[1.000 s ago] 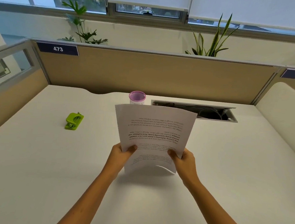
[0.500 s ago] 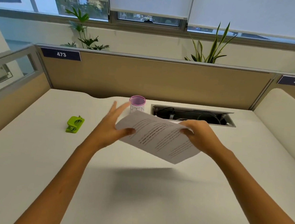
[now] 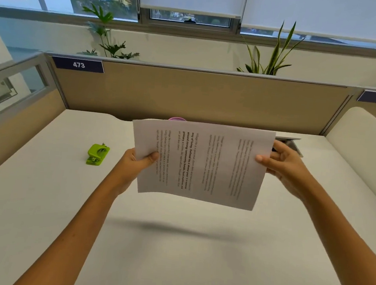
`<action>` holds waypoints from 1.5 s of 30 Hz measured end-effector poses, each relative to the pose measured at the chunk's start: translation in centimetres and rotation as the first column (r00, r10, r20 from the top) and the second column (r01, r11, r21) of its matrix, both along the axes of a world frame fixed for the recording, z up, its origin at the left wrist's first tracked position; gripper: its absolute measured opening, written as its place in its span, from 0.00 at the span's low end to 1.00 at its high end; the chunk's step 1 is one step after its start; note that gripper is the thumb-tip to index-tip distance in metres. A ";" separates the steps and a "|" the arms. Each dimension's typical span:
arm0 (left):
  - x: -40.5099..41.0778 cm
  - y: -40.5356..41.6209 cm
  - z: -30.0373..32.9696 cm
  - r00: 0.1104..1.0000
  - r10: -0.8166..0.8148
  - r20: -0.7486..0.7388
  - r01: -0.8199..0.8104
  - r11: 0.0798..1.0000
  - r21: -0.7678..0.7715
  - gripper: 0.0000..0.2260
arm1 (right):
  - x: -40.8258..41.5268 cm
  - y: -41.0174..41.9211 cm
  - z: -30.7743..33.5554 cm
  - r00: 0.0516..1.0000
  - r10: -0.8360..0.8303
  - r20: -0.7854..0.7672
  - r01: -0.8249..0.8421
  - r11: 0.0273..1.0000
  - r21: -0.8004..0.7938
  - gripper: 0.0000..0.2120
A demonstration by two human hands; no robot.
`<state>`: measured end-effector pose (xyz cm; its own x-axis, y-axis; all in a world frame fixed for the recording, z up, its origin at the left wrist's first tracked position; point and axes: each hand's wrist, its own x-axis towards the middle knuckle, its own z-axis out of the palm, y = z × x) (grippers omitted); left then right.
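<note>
The printed paper (image 3: 203,163) hung in the air above the white bench (image 3: 42,209), to the right of the green hole punch (image 3: 97,154) and well apart from it. It was turned sideways, so its lines of text ran up and down. The left hand (image 3: 136,163) gripped the paper's edge nearest the hole punch, thumb on the printed face and fingers curled behind. The right hand (image 3: 286,165) pinched the edge farthest from the hole punch, thumb in front and fingers behind. The rim of a pink cup (image 3: 177,119) showed over the paper's top edge, farther back than the hole punch and to its right. A corner of the cable hatch (image 3: 293,144) showed behind the right hand
</note>
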<state>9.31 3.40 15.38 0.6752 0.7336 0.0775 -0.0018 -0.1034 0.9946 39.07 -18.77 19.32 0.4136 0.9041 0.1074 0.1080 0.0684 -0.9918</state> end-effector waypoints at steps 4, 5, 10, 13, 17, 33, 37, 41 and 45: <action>1.0 -0.8 -1.0 0.996 0.071 -0.050 -0.067 0.996 0.065 0.06 | -2.6 0.9 -2.9 0.985 -0.163 -0.047 0.166 0.984 0.063 0.12; 1.0 -1.0 -1.5 0.994 0.101 -0.030 -0.099 0.994 0.055 0.05 | -3.1 1.0 -3.6 0.974 -0.221 -0.042 0.224 0.971 0.080 0.10; 0.6 -2.3 -6.0 0.983 0.175 -0.056 -0.176 0.984 -0.021 0.06 | -5.4 1.0 -8.2 0.937 -0.346 -0.046 0.348 0.937 0.042 0.07; 0.4 -3.4 -8.2 0.978 0.179 -0.105 -0.185 0.981 -0.058 0.10 | -6.6 0.9 -10.5 0.938 -0.340 -0.062 0.337 0.940 -0.062 0.09; 0.6 -3.6 -8.1 0.974 0.214 -0.069 -0.220 0.971 -0.093 0.08 | -7.1 1.5 -10.2 0.936 -0.348 -0.044 0.345 0.936 -0.066 0.10; 0.7 -3.5 -7.5 0.945 0.326 -0.020 -0.319 0.907 -0.276 0.03 | -4.3 -0.5 -11.6 0.922 -0.379 -0.083 0.370 0.923 -0.100 0.09; 1.9 -3.6 -5.5 0.930 0.334 0.154 -0.233 0.860 -0.454 0.11 | -2.6 0.0 -8.8 0.896 -0.378 -0.232 0.390 0.921 0.003 0.17; 3.6 -4.9 -4.1 0.888 0.333 0.318 -0.080 0.793 -0.604 0.18 | -3.0 1.8 -6.5 0.869 -0.265 -0.417 0.334 0.937 0.099 0.24; 6.0 -7.5 -3.8 0.838 0.373 0.398 0.043 0.682 -0.730 0.11 | -5.6 3.9 -5.9 0.862 -0.273 -0.427 0.351 0.929 0.116 0.15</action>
<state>15.29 -4.06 11.54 0.5549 0.8013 -0.2237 -0.5471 0.5541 0.6275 33.43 -14.83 13.41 0.7133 0.7004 0.0240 -0.2454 0.2817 -0.9276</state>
